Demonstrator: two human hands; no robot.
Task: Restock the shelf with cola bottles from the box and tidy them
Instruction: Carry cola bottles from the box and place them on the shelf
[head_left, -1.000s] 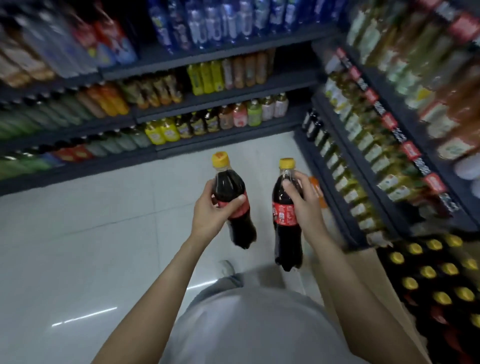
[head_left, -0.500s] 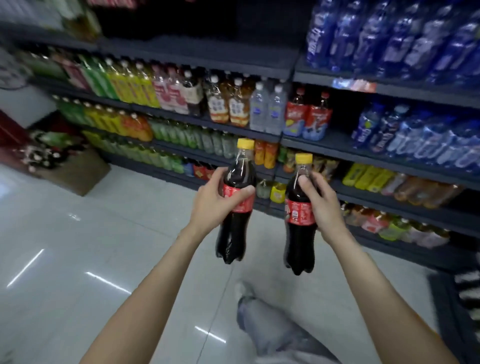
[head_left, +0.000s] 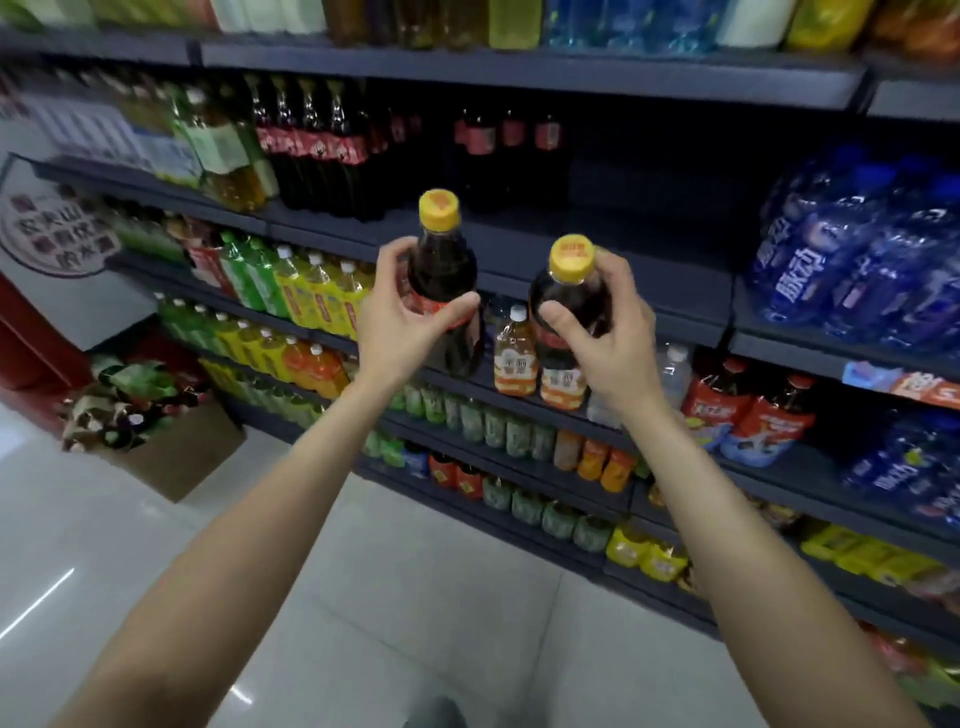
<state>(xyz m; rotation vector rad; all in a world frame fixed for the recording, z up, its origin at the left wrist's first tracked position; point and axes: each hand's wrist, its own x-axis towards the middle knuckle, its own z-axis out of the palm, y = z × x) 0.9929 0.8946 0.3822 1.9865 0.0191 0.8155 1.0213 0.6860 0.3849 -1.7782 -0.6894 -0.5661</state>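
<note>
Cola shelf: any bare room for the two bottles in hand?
Yes: the dark shelf board is bare between the red-labelled cola bottles and the blue wrapped water packs. Left of the cola it is packed. The left hand and right hand each grip a yellow-capped cola bottle.

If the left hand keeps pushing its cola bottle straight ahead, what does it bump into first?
Probably nothing at once. The left hand aims its cola bottle at the dark gap on the shelf, just right of the cola row. The few colas at the back would likely come first, though depth is unclear.
</note>
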